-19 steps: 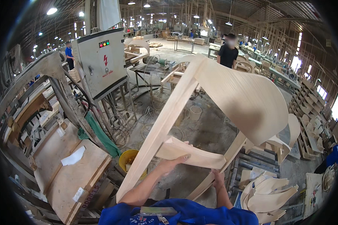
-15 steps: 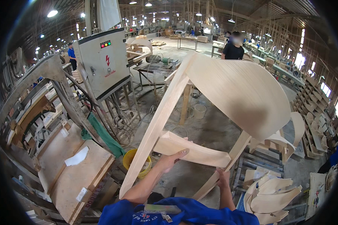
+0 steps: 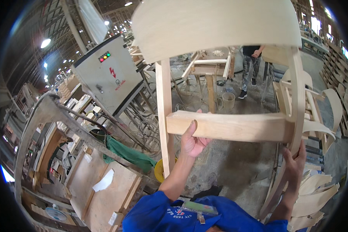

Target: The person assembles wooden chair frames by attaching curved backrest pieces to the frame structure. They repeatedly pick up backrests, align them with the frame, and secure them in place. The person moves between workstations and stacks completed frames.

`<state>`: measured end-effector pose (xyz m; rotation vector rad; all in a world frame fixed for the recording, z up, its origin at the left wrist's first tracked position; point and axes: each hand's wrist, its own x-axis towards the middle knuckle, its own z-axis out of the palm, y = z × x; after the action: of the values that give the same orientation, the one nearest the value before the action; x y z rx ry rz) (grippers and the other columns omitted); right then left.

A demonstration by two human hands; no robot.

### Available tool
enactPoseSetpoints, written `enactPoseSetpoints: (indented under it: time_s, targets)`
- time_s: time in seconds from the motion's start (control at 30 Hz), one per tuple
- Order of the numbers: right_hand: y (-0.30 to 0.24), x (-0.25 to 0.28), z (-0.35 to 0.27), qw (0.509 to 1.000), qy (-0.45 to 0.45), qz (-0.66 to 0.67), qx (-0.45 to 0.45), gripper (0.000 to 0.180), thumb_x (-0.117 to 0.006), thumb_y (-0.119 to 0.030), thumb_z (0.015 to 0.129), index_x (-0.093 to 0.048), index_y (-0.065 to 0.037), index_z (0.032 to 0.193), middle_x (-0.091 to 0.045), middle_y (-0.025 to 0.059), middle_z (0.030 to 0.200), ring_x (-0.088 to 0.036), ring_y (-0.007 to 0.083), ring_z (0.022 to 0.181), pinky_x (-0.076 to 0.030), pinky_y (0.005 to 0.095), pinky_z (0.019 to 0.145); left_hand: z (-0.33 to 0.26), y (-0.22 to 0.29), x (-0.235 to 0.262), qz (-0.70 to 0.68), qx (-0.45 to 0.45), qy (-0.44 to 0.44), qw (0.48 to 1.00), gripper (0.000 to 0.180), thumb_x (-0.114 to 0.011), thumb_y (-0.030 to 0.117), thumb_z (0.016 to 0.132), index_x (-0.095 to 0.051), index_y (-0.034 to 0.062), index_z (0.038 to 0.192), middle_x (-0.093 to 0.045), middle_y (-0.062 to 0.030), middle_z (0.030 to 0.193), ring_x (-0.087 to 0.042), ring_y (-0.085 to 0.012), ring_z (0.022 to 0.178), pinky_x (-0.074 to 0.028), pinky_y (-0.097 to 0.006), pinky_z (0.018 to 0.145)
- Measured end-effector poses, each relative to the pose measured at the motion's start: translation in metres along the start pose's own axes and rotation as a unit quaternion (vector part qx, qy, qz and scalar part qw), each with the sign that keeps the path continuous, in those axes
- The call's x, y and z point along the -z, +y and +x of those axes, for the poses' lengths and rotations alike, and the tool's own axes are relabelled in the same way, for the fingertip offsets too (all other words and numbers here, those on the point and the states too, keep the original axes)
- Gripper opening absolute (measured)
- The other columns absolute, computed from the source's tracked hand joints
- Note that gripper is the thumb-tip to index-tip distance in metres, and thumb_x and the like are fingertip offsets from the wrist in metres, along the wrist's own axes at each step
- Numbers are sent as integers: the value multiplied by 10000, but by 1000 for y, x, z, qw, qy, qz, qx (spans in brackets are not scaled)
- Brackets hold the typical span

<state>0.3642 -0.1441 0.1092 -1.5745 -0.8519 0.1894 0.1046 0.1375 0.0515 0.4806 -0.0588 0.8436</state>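
Left hand [image 3: 195, 144]: clasped on the crossrail [image 3: 239, 127], thumb in front.
Chair frame [image 3: 164, 92]: surrounds the crossrail; best held level.
Curved backrest [image 3: 220, 29]: above the crossrail, probably top-heavy.
Right hand [image 3: 295, 162]: wrapped on right post [image 3: 296, 89] below the crossrail; even support should limit twisting.

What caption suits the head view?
Wooden chair frame: left-hand grip on crossrail, right-hand grip on right post.

You have a pale grey cabinet [image 3: 104, 75], grey floor [image 3: 236, 158] to its right, a lit lamp [image 3: 45, 43] up to its left, bright windows [image 3: 316, 25] far right of it.
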Motion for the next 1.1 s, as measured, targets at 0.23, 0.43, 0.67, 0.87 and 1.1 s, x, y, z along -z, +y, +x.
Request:
enactPoseSetpoints:
  time_s: [0.23,0.43,0.67,0.87,1.1]
  targets:
    - [-44,-56,69,991,30,-89,97,656,-753,-144,837,-495,24,1416,-624,114,1218,-577,201,1133,-446,338,1019,91,22,43,-74,17,-34,997,594,-683,321,997,-455,237,1539,-463,-66,1580,-500,-281,1420,-567,-520,1043]
    - [-46,-96,119,986,48,-134,86,796,-809,-240,834,-448,58,1478,-620,171,1307,-581,234,1219,-436,354,1064,151,47,76,-129,27,-76,988,599,-626,326,1030,-393,233,1574,-440,-63,1602,-480,-284,1440,-553,-547,1062]
    - [-40,-136,171,991,3,-119,54,888,-855,-302,823,-425,64,1509,-599,197,1379,-569,250,1288,-425,367,1101,180,69,109,-144,1,-52,988,586,-620,296,1034,-398,202,1568,-450,-74,1593,-480,-291,1439,-546,-561,1069]
    - [-20,-170,209,997,-40,-57,37,868,-851,-207,788,-440,44,1511,-589,163,1404,-541,239,1320,-395,361,1125,186,79,136,-157,-32,0,987,579,-629,286,1029,-419,189,1559,-469,-80,1581,-476,-297,1443,-539,-581,1068]
    - [-13,-197,250,990,-106,-59,71,848,-838,-161,775,-459,22,1511,-633,144,1322,-580,226,1249,-418,360,1098,194,73,168,-215,-56,28,975,574,-623,286,1034,-424,198,1566,-461,-81,1593,-460,-302,1457,-520,-618,1070]
